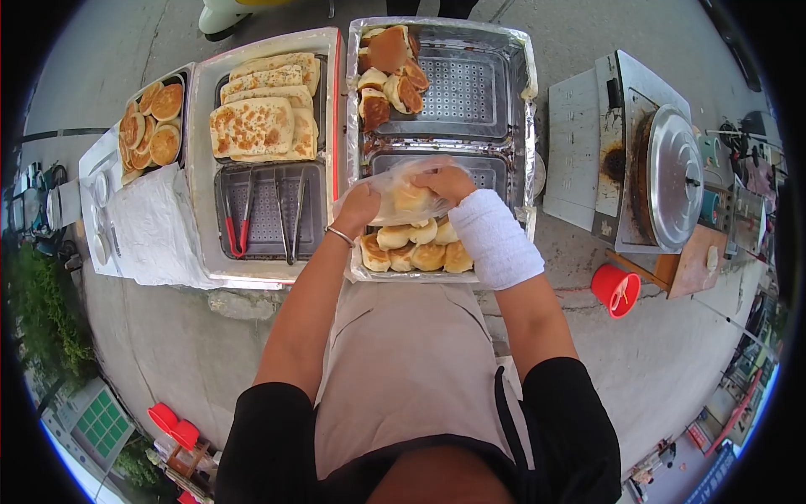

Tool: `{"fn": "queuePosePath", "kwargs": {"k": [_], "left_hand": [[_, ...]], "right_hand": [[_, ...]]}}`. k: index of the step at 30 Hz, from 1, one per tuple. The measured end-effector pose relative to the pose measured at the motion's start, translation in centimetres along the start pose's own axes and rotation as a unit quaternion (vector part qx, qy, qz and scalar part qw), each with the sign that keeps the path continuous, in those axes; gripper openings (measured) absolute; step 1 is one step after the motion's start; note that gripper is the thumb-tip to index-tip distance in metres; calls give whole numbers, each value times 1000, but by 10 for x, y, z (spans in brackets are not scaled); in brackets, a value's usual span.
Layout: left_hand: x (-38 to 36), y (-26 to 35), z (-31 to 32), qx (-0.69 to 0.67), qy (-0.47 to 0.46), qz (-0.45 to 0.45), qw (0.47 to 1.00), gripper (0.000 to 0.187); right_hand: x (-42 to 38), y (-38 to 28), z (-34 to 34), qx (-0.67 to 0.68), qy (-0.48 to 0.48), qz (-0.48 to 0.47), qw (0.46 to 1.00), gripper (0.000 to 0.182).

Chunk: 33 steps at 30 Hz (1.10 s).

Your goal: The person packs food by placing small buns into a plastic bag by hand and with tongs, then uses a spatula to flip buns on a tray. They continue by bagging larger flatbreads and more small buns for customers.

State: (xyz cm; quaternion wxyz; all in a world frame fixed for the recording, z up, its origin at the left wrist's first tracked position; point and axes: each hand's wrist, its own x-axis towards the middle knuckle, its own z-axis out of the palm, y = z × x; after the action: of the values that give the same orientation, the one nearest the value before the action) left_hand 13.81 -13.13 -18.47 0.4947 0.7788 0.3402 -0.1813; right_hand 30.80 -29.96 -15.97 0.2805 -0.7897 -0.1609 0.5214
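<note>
A clear plastic bag (388, 186) with a pale, browned bun (410, 199) in it is stretched between my two hands over the near part of the foil-lined box. My left hand (361, 207) is closed on the bag's left side. On its right side, the fingers of my right hand (447, 183) grip the bag close to the bun; a white towelling band wraps that wrist. Just below the bag, browned buns (426, 256) sit in rows in the near tray. More buns, darker on top, lie at the far left of the perforated far tray (457, 88).
Left of the foil-lined box, another holds stacked flatbreads (252, 126), red-handled tongs (239, 223) and metal tongs (290, 218). Round cakes (153, 126) and a white cloth (155, 227) are farther left. At right stand a lidded griddle (676, 176) and a red bucket (616, 291).
</note>
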Motion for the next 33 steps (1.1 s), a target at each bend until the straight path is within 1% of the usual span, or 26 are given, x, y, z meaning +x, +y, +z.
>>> {"fn": "queuePosePath", "kwargs": {"k": [1, 3, 4, 6, 7, 9, 10, 12, 14, 15, 16, 18, 19, 20, 21, 22, 23, 24, 26, 27, 29, 30, 32, 33], "left_hand": [[-5, 4, -1, -35, -3, -19, 999, 42], [-14, 13, -5, -106, -5, -54, 993, 45], [-14, 16, -8, -107, -28, -71, 991, 46], [-9, 21, -12, -108, -74, -104, 986, 50], [-7, 23, -12, -161, -88, -115, 976, 50], [-1, 29, -11, -265, -115, -134, 948, 49], [0, 35, -11, -277, -126, -159, 939, 49], [0, 46, -13, -303, -146, -206, 919, 49], [-9, 55, -20, -342, -180, -206, 899, 51], [-11, 57, -22, -361, -196, -204, 889, 52], [-14, 55, -21, -414, -202, -178, 870, 52], [-21, 51, -18, -515, -213, -122, 821, 52], [-25, 53, -14, -539, -177, -83, 819, 51], [-27, 54, -9, -560, -139, -45, 815, 50], [-32, 55, -6, -580, -100, -8, 808, 50], [-36, 54, -7, -594, -92, 9, 799, 46], [-38, 54, -8, -608, -85, 29, 789, 43], [-40, 56, -10, -621, -76, 49, 779, 40], [-49, 69, -16, -600, -41, 50, 797, 32], [-56, 76, -18, -589, -23, 49, 806, 28], [-63, 87, -23, -586, -9, 103, 804, 23], [-66, 92, -26, -582, -2, 131, 802, 20], [-78, 102, -32, -503, 21, 184, 845, 18], [-79, 105, -35, -459, 32, 212, 862, 17]], "right_hand": [[-11, -9, 3, -72, -45, 17, 996, 57], [-23, -9, 14, -183, -29, 13, 983, 76], [-25, -10, 18, -237, -21, 10, 971, 86], [-28, -9, 13, -223, -23, 42, 974, 87], [-29, -7, 10, -216, -23, 60, 974, 87], [-21, 3, 11, -166, -8, 64, 984, 80], [-13, 11, 15, -139, -1, 66, 988, 76], [26, 57, 36, 33, -11, 104, 994, 66], [18, 52, 37, 188, -32, 118, 975, 60], [-24, 8, 19, 255, -47, 112, 959, 60], [-50, -15, 10, 320, -60, 106, 940, 60], [-50, 0, 14, 367, -58, 38, 928, 60], [-51, 4, 15, 389, -58, 4, 919, 62], [-53, 9, 18, 424, -46, -62, 902, 63], [-68, -4, 19, 458, -35, -126, 879, 65], [-78, -10, 20, 489, -24, -189, 851, 67], [-79, -7, 19, 454, -7, -213, 865, 72], [-84, -10, 17, 448, 2, -243, 860, 64], [-98, -20, 12, 438, 20, -301, 847, 51], [-100, -16, 13, 474, 21, -296, 829, 41], [-100, -9, 12, 542, 22, -287, 790, 29], [-99, -10, 10, 522, 38, -306, 795, 27], [-99, -10, 8, 481, 68, -341, 805, 35], [-103, -13, 0, 411, 51, -367, 833, 34]]}}
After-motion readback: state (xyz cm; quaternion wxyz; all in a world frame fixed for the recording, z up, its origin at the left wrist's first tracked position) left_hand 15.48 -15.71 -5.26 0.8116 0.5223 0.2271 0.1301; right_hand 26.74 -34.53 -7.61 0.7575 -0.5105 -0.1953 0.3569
